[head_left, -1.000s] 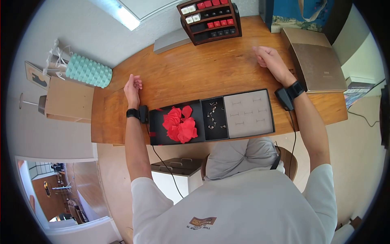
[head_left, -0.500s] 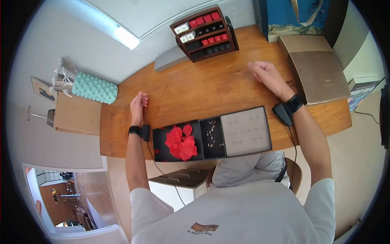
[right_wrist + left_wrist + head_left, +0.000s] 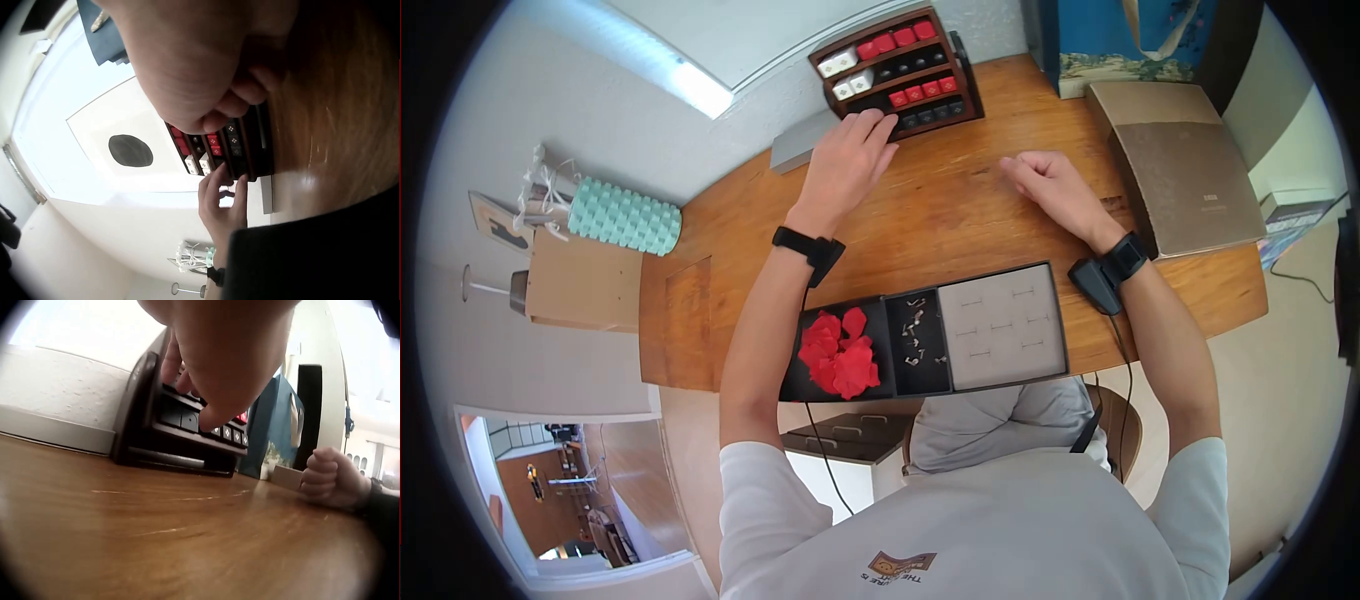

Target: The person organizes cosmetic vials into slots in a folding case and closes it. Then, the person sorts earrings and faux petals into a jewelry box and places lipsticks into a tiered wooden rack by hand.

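My left hand (image 3: pixel 846 168) is at the lower left of a dark wooden rack (image 3: pixel 974 92), its fingers over the lower shelves. In the left wrist view its thumb (image 3: pixel 214 419) is in front of the dark cubes; whether it touches them I cannot tell. From the right wrist view, thumb and fingers stand apart with nothing seen between them. White cubes (image 3: pixel 838 65), red cubes (image 3: pixel 915 95) and black cubes (image 3: pixel 927 118) sit on the rack's shelves. My right hand (image 3: pixel 1055 192) rests on the wooden table with curled fingers, holding nothing visible.
A black tray (image 3: pixel 1057 330) with red petals (image 3: pixel 840 355), small metal pieces (image 3: pixel 914 330) and a grey slotted pad (image 3: pixel 1000 345) lies at the front edge. Brown box (image 3: pixel 1185 185) and blue bag (image 3: pixel 1115 40) stand right; a green roller (image 3: pixel 625 215) is left, a grey bar (image 3: pixel 800 143) beside the rack.
My left hand has moved from the table's left side, rightward and away from my body, up to the rack. My right hand has stayed nearly in place.
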`<action>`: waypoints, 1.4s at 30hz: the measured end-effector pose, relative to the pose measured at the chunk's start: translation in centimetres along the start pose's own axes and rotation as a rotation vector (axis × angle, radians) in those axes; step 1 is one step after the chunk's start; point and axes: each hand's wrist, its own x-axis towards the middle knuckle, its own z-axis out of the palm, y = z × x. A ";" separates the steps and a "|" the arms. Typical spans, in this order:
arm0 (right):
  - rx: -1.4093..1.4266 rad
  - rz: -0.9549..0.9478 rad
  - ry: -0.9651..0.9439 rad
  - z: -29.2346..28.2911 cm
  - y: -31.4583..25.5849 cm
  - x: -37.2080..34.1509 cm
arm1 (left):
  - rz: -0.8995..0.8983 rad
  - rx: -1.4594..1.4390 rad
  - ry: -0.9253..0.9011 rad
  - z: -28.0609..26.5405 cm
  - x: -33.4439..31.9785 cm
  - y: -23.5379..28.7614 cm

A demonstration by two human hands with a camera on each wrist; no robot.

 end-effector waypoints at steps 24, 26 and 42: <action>-0.058 -0.024 -0.088 0.0 -0.2 0.3 | 0.018 0.118 0.094 3.9 2.5 1.4; -0.073 -0.023 -0.094 0.1 -0.2 0.3 | -0.003 0.089 0.074 3.8 2.4 1.4; -0.096 -0.044 -0.076 0.2 0.1 0.3 | 0.113 0.056 0.079 -1.5 -1.4 5.0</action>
